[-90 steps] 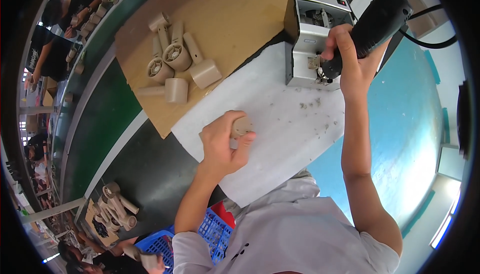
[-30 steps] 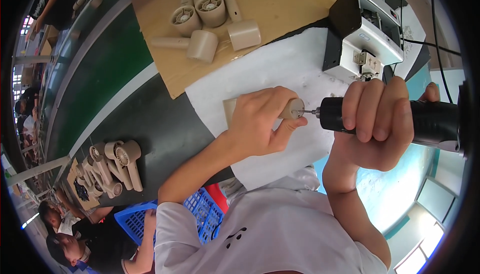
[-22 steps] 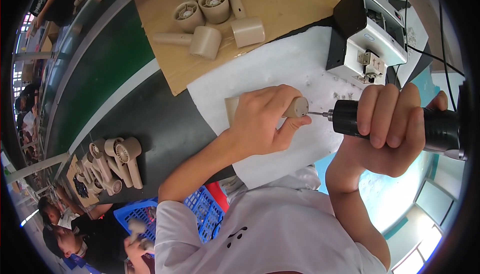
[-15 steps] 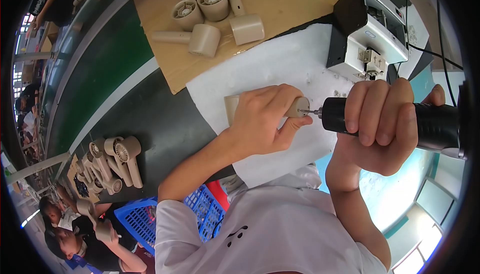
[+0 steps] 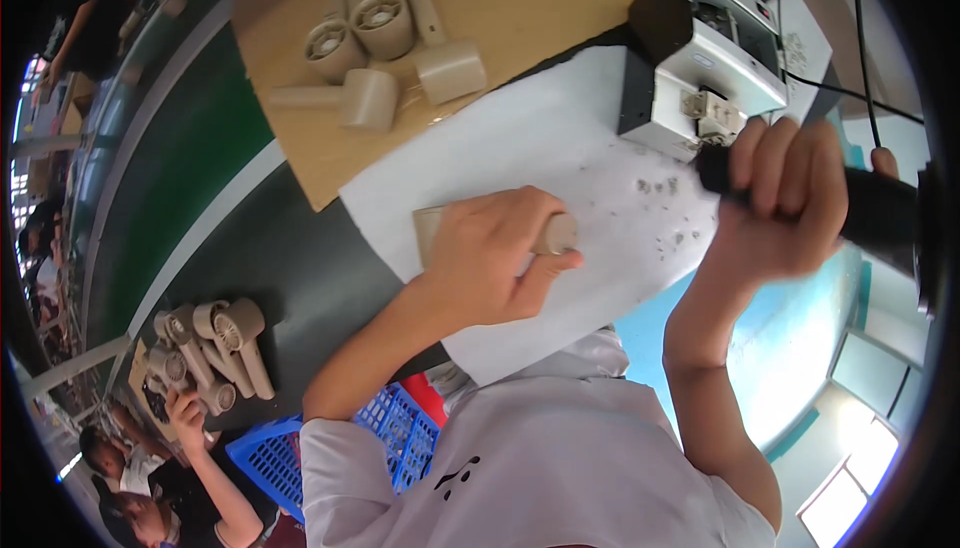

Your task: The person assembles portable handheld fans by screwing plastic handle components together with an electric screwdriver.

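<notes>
A beige handheld fan (image 5: 561, 235) lies on the white sheet, my left hand (image 5: 492, 256) wrapped round it with the thumb stretched along the handle's end. The fan's wider head shows on the other side of the fingers. My right hand (image 5: 785, 203) grips a black electric screwdriver (image 5: 882, 213), held level and blurred by motion. Its front end is beside the pale metal block of the screw feeder (image 5: 740, 73); the bit cannot be made out.
Small loose screws (image 5: 660, 188) are scattered on the white sheet (image 5: 500, 163). Several beige fans (image 5: 368, 100) lie on brown cardboard (image 5: 290, 148) at the back; more (image 5: 238, 333) lie at the left, where a co-worker's hand (image 5: 186, 418) reaches. A blue basket (image 5: 270, 458) stands below. Cables hang at right.
The screwdriver has come away from the fan's handle end and moved back toward the screw feeder. My left hand still holds the fan. The co-worker's hand has moved up to the fans at left.
</notes>
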Demonstrator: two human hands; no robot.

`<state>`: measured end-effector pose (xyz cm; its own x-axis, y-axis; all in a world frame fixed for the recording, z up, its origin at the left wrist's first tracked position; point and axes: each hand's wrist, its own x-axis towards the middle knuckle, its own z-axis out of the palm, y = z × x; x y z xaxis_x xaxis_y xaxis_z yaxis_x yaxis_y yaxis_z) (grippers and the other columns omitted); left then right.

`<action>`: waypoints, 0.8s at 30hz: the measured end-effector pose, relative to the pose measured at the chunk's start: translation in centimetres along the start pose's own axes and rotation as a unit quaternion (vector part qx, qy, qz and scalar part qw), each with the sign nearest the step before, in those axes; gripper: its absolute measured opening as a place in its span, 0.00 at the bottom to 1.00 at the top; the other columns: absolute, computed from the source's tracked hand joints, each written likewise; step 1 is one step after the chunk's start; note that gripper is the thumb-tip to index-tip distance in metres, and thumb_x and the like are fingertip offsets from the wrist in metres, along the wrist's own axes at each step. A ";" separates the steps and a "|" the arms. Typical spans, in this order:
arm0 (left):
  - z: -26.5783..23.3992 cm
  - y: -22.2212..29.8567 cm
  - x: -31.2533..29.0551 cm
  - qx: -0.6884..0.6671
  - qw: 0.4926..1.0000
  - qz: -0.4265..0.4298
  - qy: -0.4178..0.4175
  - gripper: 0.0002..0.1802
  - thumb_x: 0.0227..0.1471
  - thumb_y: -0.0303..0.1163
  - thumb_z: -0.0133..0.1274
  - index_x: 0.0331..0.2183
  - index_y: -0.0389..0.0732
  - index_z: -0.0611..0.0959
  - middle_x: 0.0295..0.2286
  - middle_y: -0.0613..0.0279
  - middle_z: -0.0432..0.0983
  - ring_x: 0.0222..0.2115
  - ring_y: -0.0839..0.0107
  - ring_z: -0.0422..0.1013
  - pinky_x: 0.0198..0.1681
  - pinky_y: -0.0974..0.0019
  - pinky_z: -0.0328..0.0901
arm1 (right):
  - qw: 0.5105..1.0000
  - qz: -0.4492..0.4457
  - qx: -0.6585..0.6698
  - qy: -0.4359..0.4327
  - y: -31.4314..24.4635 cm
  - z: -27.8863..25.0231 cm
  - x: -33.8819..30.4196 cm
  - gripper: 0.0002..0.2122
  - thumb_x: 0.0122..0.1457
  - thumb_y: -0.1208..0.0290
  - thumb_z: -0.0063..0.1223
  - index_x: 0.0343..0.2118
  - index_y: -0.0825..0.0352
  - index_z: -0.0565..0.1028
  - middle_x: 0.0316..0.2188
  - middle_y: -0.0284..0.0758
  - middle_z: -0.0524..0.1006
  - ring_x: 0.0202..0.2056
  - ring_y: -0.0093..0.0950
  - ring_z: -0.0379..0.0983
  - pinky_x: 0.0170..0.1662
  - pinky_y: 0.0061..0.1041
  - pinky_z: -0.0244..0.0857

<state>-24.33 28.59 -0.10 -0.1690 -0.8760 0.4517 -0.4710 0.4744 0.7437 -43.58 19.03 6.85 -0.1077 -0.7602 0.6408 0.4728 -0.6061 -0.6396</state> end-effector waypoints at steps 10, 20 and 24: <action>-0.2 -0.1 0.4 -0.004 1.000 -0.008 -0.002 0.14 0.49 0.36 0.62 0.30 0.37 0.76 0.18 0.63 0.73 0.15 0.67 0.69 0.19 0.69 0.63 | 0.975 -0.034 -0.211 0.061 2.4 -4.5 2.8 0.17 0.55 0.86 0.49 0.46 0.67 0.62 0.14 0.31 0.63 0.13 0.20 0.58 0.20 0.25 0.59; 0.1 -0.1 0.2 -0.004 1.000 -0.019 0.007 0.13 0.49 0.35 0.60 0.29 0.36 0.76 0.19 0.61 0.71 0.16 0.67 0.67 0.20 0.70 0.61 | 0.959 0.050 -0.261 0.096 2.8 -4.0 2.1 0.17 0.54 0.86 0.51 0.45 0.69 0.62 0.13 0.30 0.62 0.13 0.19 0.57 0.19 0.25 0.57; 0.1 -0.2 0.2 -0.009 1.000 -0.011 0.024 0.13 0.49 0.35 0.61 0.29 0.37 0.76 0.19 0.62 0.72 0.16 0.66 0.68 0.20 0.68 0.62 | 0.983 0.137 0.090 0.077 0.0 -2.2 -1.5 0.18 0.59 0.82 0.43 0.51 0.56 0.68 0.15 0.24 0.55 0.13 0.15 0.50 0.19 0.19 0.52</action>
<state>-24.33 28.27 -0.24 -0.1168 -0.8816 0.4574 -0.4584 0.4564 0.7626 -45.33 19.65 4.93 -0.0789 -0.9237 0.3749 0.6488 -0.3331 -0.6842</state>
